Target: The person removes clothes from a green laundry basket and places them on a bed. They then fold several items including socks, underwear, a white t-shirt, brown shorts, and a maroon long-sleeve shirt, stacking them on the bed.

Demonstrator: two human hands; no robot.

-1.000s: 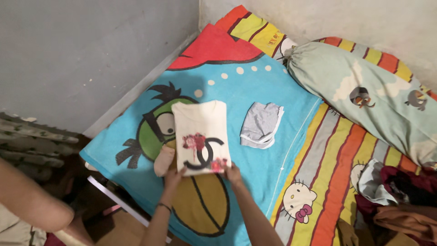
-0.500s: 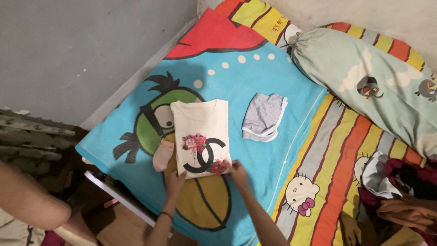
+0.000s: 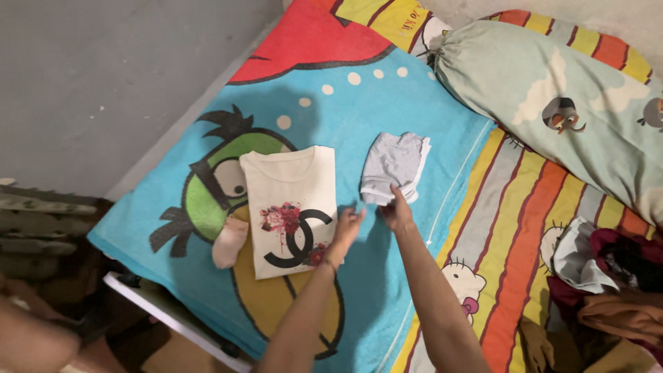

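- We're done pressing on the folded cream t-shirt (image 3: pixel 293 207). A second ago both hands were pinching its near edge, and now they're both off it. It's lying flat on the blue cartoon blanket (image 3: pixel 387 97), toward the bed's left edge by the wall.
- Our right hand (image 3: pixel 397 211) is now closing its fingers on the near edge of the grey shorts (image 3: pixel 394 166), which are sitting just right of the shirt, mid-blanket.
- Our left hand (image 3: pixel 345 231) is hovering open and empty between the shirt and the shorts, fingers loosely spread, touching neither as far as we can tell.
- So we're reckoning the shirt is finished and the shorts are the piece in hand now.
- A small pinkish cloth (image 3: pixel 229 242) is sitting against the shirt's left side, and the clothes heap (image 3: pixel 608 276) is waiting at the bed's right edge.
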